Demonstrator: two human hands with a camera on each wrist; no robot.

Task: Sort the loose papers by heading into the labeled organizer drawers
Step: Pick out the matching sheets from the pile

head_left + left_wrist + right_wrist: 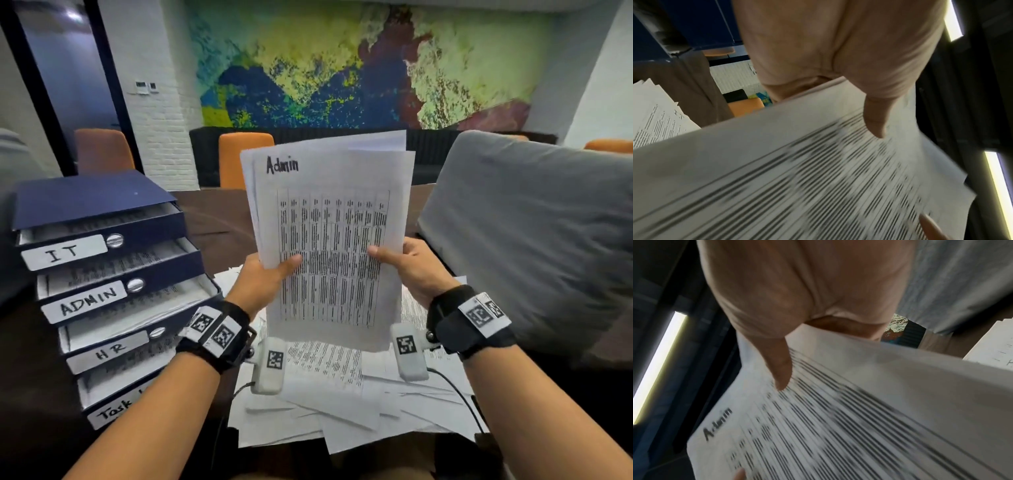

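Both hands hold up a small sheaf of papers (329, 222) in front of me; the top sheet is headed "Admin" over a printed table. My left hand (265, 274) pinches its left edge, thumb on the front, and my right hand (407, 263) pinches the right edge the same way. The left wrist view shows the sheet (818, 178) under my left hand (838, 56); the right wrist view shows the "Admin" sheet (838, 426) under my right hand (807, 288). A dark blue organizer (92, 198) stands at left, its drawers pulled out and labeled IT, ADMIN (85, 301), HR and Task.
Several loose printed sheets (342, 411) lie scattered on the dark table below my hands. A grey cushioned chair back (531, 222) rises close on the right. Orange chairs (245, 157) stand beyond the table, before a colourful wall mural.
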